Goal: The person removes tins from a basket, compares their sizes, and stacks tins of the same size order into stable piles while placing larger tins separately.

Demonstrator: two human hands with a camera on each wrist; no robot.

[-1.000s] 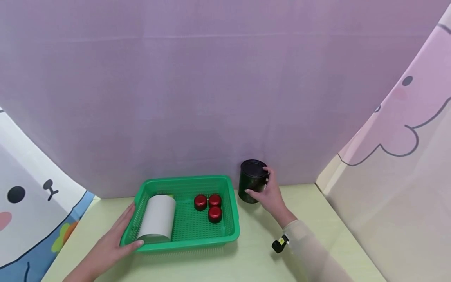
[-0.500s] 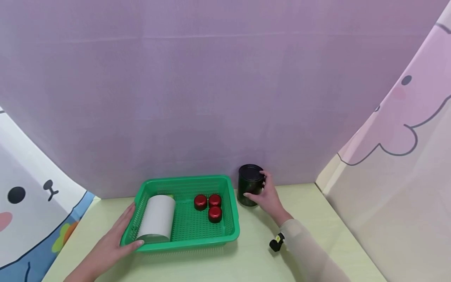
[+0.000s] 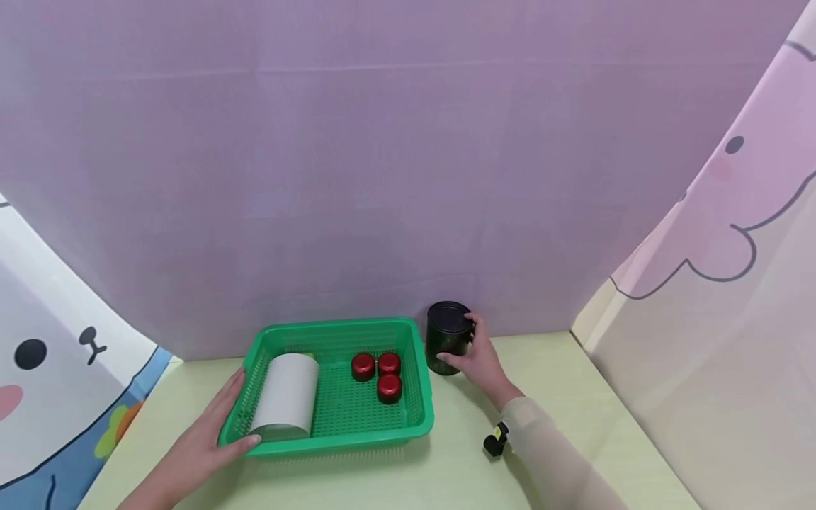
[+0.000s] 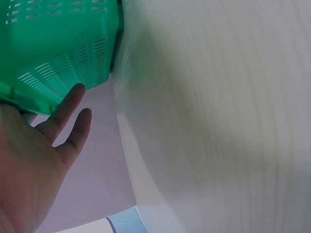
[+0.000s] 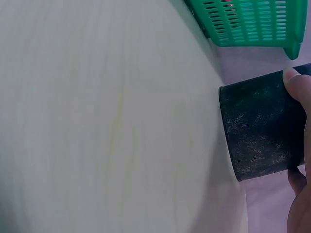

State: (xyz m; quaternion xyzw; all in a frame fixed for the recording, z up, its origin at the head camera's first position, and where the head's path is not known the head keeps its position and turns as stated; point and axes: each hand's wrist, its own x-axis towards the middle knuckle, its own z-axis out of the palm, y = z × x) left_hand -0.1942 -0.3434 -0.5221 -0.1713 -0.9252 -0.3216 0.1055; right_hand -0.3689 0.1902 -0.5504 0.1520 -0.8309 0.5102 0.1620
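Note:
A black lidded canister [image 3: 446,341] is upright beside the right end of the green basket [image 3: 357,445], its base close to the tabletop. My right hand [image 3: 481,360] grips it from the right; in the right wrist view the thumb [image 5: 295,80] lies on one side of the canister [image 5: 265,128], with a fingertip on the other. My left hand [image 3: 202,435] rests against the basket's left corner, thumb at the front rim, fingers fairly straight along the left wall. Inside the basket are a white cylinder [image 3: 288,393] lying down and three red-topped, dark round pieces [image 3: 389,387].
A purple cloth backdrop [image 3: 395,177] stands behind the pale wooden table [image 3: 357,489]. Cloth side panels with cartoon prints [image 3: 44,368] flank it. A small black device [image 3: 495,440] hangs at the right sleeve's cuff.
My right hand has moved the canister a little to the left and toward me, closer to the basket. The left hand and basket stay in place.

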